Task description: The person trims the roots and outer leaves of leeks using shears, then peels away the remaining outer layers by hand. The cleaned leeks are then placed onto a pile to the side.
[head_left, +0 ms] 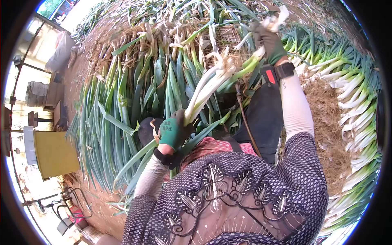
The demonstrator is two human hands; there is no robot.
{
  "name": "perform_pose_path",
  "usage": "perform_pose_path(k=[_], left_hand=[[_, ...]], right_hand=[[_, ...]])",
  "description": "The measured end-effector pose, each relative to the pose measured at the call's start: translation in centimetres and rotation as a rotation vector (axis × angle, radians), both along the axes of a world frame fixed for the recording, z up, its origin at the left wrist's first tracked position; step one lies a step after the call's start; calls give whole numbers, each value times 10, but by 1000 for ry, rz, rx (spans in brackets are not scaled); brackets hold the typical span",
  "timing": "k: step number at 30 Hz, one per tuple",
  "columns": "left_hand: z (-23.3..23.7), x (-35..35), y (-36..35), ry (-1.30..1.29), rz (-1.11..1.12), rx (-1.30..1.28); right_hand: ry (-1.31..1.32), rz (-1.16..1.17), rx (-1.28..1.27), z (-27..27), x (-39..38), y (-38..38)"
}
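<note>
My left hand (174, 130), in a green glove with dark fingers, is closed around several leeks (206, 87). Their white stalks and roots point up and away, and their green leaves trail down past my wrist. My right hand (269, 44), also gloved, is raised at the upper right with its fingers closed. From its far side sticks a blurred white leek piece (278, 19), and a pale green leek stalk (250, 65) reaches its near side, beyond the roots of the held leeks. A thin brown rod (246, 118) stands between the held leeks and my right forearm.
Untrimmed leeks (118, 102) lie in a wide row ahead and left, roots away from me. Cleaned white leeks (355, 110) curve along the right beside a heap of brown root trimmings (324, 122). A plastic crate (228, 36) and a yellow box (56, 154) stand farther off.
</note>
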State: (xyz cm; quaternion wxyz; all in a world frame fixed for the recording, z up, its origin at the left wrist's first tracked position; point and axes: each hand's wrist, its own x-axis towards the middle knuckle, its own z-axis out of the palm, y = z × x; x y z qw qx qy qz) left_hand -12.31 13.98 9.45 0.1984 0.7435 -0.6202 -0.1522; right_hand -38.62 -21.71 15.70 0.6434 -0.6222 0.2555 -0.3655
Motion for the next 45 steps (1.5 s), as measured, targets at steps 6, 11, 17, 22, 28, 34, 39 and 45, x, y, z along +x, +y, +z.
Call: perform_pose_path(k=[6, 11, 17, 22, 28, 34, 39, 45], left_hand=[[-5, -14, 0, -86, -8, -113], [0, -14, 1, -6, 45, -39], [19, 18, -3, 571, 103, 163], [40, 51, 0, 1064, 137, 195], [57, 59, -11, 1064, 98, 242], [63, 48, -14, 1058, 60, 266], [62, 56, -27, 721, 198, 243], [75, 83, -40, 844, 55, 157]], right_hand=[[1062, 229, -429, -21, 53, 26], [808, -213, -432, -20, 62, 38], [574, -749, -353, -13, 10, -27], [290, -545, -115, -17, -62, -58], [-166, -70, 223, -13, -5, 7], [74, 121, 89, 12, 77, 63], [442, 164, -841, 40, 84, 42], [622, -257, -1384, 64, 65, -38]])
